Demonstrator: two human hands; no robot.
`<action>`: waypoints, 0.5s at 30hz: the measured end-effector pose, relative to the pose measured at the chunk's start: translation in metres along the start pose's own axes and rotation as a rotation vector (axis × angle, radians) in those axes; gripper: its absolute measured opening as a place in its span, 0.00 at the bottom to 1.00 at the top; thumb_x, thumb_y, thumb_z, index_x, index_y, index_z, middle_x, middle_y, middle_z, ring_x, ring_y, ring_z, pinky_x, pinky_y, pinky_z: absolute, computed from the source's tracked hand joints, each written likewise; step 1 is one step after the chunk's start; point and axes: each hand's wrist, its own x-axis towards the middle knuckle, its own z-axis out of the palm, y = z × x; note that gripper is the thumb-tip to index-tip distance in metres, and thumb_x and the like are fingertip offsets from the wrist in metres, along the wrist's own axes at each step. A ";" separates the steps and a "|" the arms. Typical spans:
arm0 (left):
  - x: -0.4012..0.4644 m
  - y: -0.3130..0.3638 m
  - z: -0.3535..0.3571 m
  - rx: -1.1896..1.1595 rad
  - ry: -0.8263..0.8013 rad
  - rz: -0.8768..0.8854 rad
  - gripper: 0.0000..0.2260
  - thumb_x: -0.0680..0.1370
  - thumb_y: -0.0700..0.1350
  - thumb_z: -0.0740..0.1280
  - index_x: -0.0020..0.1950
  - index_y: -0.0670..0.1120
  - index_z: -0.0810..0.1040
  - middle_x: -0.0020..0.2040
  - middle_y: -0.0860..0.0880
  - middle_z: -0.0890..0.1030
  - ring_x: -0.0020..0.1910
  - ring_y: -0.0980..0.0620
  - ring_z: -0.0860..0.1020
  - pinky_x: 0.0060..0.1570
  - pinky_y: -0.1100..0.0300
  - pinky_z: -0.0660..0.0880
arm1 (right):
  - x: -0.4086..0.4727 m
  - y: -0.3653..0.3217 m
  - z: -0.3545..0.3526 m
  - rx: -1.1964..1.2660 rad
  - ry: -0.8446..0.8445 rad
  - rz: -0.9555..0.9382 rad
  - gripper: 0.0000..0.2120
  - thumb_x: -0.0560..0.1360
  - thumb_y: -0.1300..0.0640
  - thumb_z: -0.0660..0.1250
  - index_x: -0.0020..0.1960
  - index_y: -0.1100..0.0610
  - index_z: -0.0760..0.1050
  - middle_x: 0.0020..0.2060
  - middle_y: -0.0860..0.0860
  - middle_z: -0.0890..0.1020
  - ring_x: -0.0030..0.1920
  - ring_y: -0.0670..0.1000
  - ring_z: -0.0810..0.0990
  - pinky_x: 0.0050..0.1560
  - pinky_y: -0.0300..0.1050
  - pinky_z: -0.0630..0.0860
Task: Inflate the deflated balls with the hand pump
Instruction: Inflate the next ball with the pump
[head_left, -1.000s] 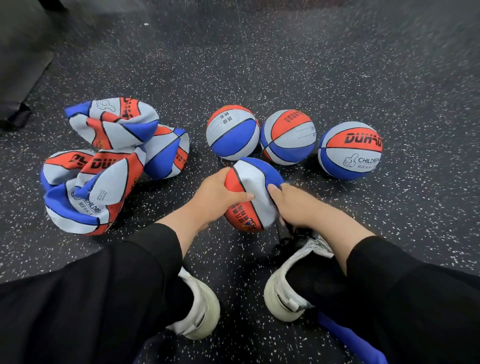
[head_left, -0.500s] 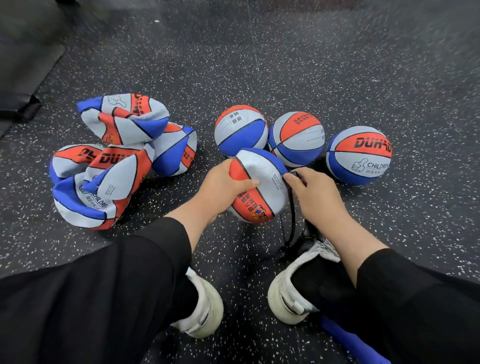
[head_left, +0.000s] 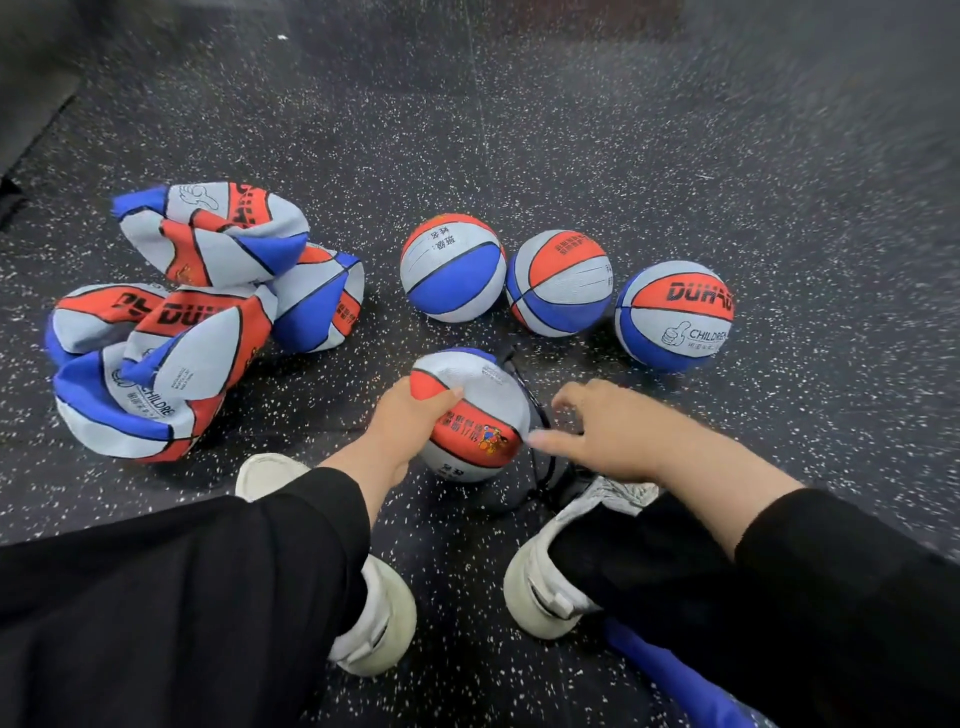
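We kneel on the speckled floor (head_left: 597, 135) with a round ball (head_left: 475, 410) just ahead of our shoes. Our left hand (head_left: 410, 421) grasps it from the left side, thumb curled over the red panel, fingers hidden behind. Our right hand (head_left: 602, 426) hangs just to the right of that ball, released, with the fingers relaxed and spread; the thumb tip reaches close to the ball's edge, though we cannot tell whether it touches.

A thin black hose (head_left: 535, 415) runs down the ball's right side and loops to the floor between ball and right shoe (head_left: 550, 587). Where it ends is hidden under our right wrist. A blue object (head_left: 670, 670) shows by our right leg; too little of it is visible to name it.

Beyond the held ball, three full balls stand in a row: the left one (head_left: 452, 267), the middle one (head_left: 561, 283) touching it, and the right one (head_left: 675, 314) set a little apart.

Off to the left lies a pile of flat balls (head_left: 176, 322), crumpled and folded over one another, well apart from our hands. Our left shoe (head_left: 374, 613) sits under the left sleeve (head_left: 208, 597).
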 end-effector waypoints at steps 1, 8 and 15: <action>-0.001 -0.001 0.000 0.026 0.025 0.014 0.33 0.69 0.57 0.79 0.69 0.47 0.72 0.62 0.47 0.81 0.57 0.49 0.81 0.60 0.47 0.79 | -0.005 -0.002 0.012 -0.074 -0.048 -0.003 0.33 0.73 0.27 0.60 0.67 0.49 0.70 0.59 0.53 0.74 0.60 0.57 0.77 0.57 0.51 0.74; -0.010 0.009 -0.001 1.057 0.030 0.540 0.36 0.80 0.64 0.64 0.83 0.53 0.55 0.83 0.47 0.54 0.81 0.43 0.54 0.74 0.38 0.63 | -0.009 0.000 0.028 -0.066 0.273 0.011 0.10 0.82 0.50 0.60 0.48 0.56 0.74 0.46 0.51 0.72 0.49 0.57 0.78 0.42 0.46 0.66; -0.007 0.014 -0.003 1.088 -0.033 0.451 0.52 0.67 0.75 0.69 0.83 0.55 0.50 0.83 0.49 0.52 0.82 0.44 0.50 0.75 0.35 0.60 | -0.018 -0.007 -0.047 -0.007 0.435 0.058 0.09 0.77 0.52 0.64 0.51 0.55 0.79 0.45 0.52 0.81 0.45 0.56 0.77 0.44 0.48 0.74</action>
